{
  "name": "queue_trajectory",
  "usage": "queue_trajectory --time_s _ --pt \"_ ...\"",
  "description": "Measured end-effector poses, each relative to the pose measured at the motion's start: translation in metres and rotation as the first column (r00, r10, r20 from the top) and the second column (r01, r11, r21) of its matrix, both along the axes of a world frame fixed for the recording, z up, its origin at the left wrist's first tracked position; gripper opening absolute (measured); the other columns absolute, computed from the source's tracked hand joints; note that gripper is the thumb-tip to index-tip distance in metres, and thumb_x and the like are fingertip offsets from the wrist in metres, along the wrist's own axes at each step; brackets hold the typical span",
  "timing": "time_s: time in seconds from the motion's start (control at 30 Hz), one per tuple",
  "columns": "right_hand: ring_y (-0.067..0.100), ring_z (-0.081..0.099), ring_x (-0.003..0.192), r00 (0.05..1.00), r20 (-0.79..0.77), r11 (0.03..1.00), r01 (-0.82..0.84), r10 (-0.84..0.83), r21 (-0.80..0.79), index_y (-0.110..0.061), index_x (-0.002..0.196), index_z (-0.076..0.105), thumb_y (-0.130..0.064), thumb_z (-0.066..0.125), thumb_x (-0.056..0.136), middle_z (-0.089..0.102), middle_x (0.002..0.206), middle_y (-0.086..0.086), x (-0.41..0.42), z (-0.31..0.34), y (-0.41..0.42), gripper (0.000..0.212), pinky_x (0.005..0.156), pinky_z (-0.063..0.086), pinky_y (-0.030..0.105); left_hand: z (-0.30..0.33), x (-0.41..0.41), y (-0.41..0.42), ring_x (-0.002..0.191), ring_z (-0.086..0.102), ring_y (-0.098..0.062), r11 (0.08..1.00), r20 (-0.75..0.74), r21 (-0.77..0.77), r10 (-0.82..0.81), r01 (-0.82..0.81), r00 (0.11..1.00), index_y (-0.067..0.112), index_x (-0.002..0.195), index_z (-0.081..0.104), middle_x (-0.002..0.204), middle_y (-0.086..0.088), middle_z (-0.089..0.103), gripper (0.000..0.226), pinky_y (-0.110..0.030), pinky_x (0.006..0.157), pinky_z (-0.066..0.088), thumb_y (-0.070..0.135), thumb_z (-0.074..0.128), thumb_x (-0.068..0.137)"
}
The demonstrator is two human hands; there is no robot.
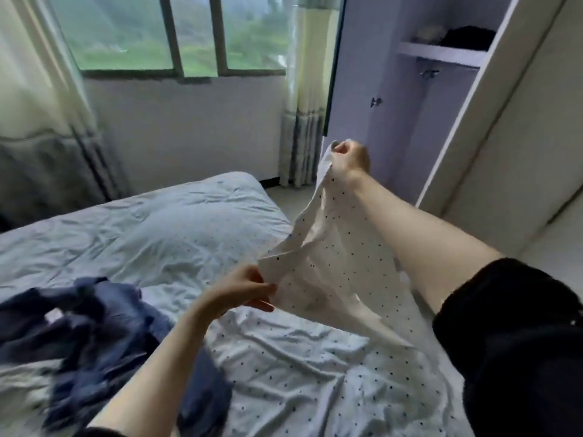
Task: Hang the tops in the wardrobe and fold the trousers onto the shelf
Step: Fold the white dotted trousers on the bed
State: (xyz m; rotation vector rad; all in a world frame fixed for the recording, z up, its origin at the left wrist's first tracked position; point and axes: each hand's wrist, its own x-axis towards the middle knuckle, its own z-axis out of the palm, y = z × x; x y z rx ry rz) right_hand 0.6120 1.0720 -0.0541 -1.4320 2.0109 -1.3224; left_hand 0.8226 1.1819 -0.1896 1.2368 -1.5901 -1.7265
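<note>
Fabric first: we see a white dotted garment (340, 263) held up over the bed (157, 222), its lower part trailing onto the sheet. Our right hand (351, 159) grips its raised end in a fist; our left hand (243, 290) pinches a lower edge. Crumpled navy clothing (94, 335) lies left; the open wardrobe (419, 121) stands beyond.
</note>
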Motion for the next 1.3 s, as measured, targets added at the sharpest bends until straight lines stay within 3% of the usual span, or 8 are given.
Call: queue_trajectory --time_s 0.13,0.3,0.5,0.67,0.87,0.97,1.1,1.3 --pt "0.017 0.051 0.082 0.937 0.047 0.926 -0.348 0.345 0.148 -0.017 0.071 0.057 -0.024 0.055 0.092 0.06 0.086 0.007 0.154 -0.065 0.0 0.022 0.069 0.036 0.024 -0.063 0.098 0.058 0.067 0.069 -0.017 0.94 -0.018 0.217 0.273 -0.263 0.962 0.007 0.096 0.062 0.073 -0.004 0.072 0.016 -0.024 0.06 0.056 -0.005 0.058 0.087" --pt "0.023 0.055 0.087 0.842 0.124 0.802 -0.539 0.526 0.259 -0.006 0.097 0.066 -0.025 0.053 0.094 0.067 0.102 0.015 0.257 -0.142 0.035 0.023 0.072 0.04 0.027 -0.111 0.166 0.119 0.069 0.069 -0.02 0.819 0.032 0.389 0.445 -0.422 0.895 0.003 0.093 0.065 0.08 -0.011 0.073 0.031 -0.027 0.063 0.057 0.007 0.07 0.063" --pt "0.029 0.059 0.107 0.702 0.25 0.627 -0.709 0.667 0.322 0.0 0.107 0.065 -0.013 0.055 0.094 0.065 0.112 0.017 0.308 -0.196 0.069 0.022 0.097 0.045 0.039 -0.151 0.216 0.174 0.092 0.069 -0.031 0.72 0.062 0.547 0.474 -0.427 0.878 -0.007 0.103 0.061 0.099 -0.024 0.069 0.025 -0.031 0.074 0.058 -0.004 0.068 0.08" --pt "0.021 0.055 0.116 0.492 0.308 0.365 -0.846 0.814 0.388 -0.003 0.127 0.057 -0.016 0.052 0.095 0.058 0.129 0.012 0.322 -0.233 0.106 0.035 0.098 0.042 0.03 -0.176 0.219 0.202 0.066 0.064 -0.016 0.663 0.232 0.572 0.435 -0.484 0.87 -0.002 0.102 0.066 0.082 -0.012 0.064 0.025 -0.027 0.068 0.05 0.018 0.068 0.086" --pt "0.021 0.054 0.119 0.556 0.172 0.392 -0.742 0.813 0.545 -0.01 0.134 0.05 -0.015 0.047 0.097 0.054 0.136 0.006 0.253 -0.305 0.159 0.037 0.1 0.041 0.031 -0.206 0.206 0.208 0.068 0.054 -0.009 0.771 0.537 0.387 0.257 -0.505 0.804 0.014 0.096 0.067 0.088 -0.002 0.063 0.011 -0.016 0.053 0.04 0.018 0.058 0.091" --pt "0.019 0.049 0.124 0.606 0.11 0.402 -0.641 0.788 0.655 -0.013 0.137 0.045 -0.014 0.044 0.097 0.05 0.139 0.004 0.193 -0.341 0.185 0.04 0.102 0.039 0.032 -0.223 0.174 0.201 0.096 0.06 -0.013 0.884 0.678 0.132 0.249 -0.448 0.692 0.014 0.111 0.064 0.108 -0.001 0.066 0.022 -0.021 0.078 0.046 0.017 0.054 0.091" --pt "0.018 0.042 0.13 0.632 0.048 0.376 -0.519 0.774 0.768 -0.016 0.141 0.04 -0.015 0.044 0.097 0.045 0.143 0.004 0.121 -0.378 0.214 0.044 0.105 0.035 0.033 -0.248 0.126 0.2 0.119 0.051 -0.018 0.954 0.691 0.057 0.176 -0.296 0.701 0.013 0.125 0.055 0.129 -0.004 0.056 0.034 -0.029 0.098 0.041 0.013 0.049 0.092" --pt "0.02 0.03 0.137 0.443 -0.287 0.451 -0.327 0.85 0.831 -0.021 0.14 0.036 -0.013 0.048 0.092 0.033 0.149 0.003 0.05 -0.425 0.231 0.051 0.108 0.026 0.04 -0.287 0.061 0.198 0.137 0.031 -0.016 0.982 0.773 -0.186 0.126 0.033 0.621 0.02 0.134 0.048 0.147 -0.002 0.038 0.049 -0.033 0.11 0.028 0.004 0.046 0.089"
